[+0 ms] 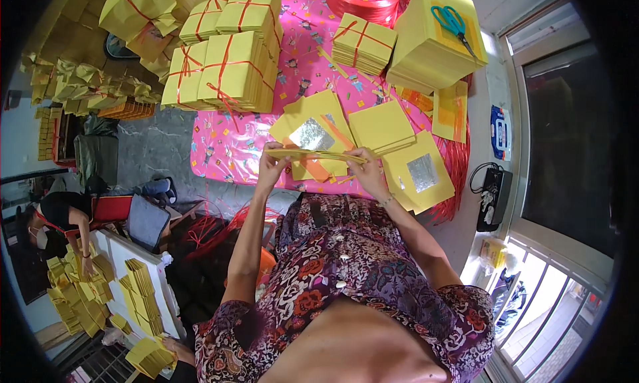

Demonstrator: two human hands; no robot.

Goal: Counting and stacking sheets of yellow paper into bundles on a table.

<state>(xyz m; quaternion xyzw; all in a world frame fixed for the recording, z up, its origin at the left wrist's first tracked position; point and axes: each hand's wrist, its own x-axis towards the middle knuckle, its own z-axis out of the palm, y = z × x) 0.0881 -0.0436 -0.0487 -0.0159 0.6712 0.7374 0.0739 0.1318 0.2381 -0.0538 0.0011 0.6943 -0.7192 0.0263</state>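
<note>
Though edge-on, paper stack [316,155] between hands.

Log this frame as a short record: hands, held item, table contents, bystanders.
left hand: grips the left end of a thin stack of yellow paper sheets
right hand: grips the stack's right end
table: pink patterned cover
on table: tied yellow bundles, loose foil-centred sheets, tall yellow stack topped by teal scissors, red string coil
other person: lower left, handling yellow paper
</note>
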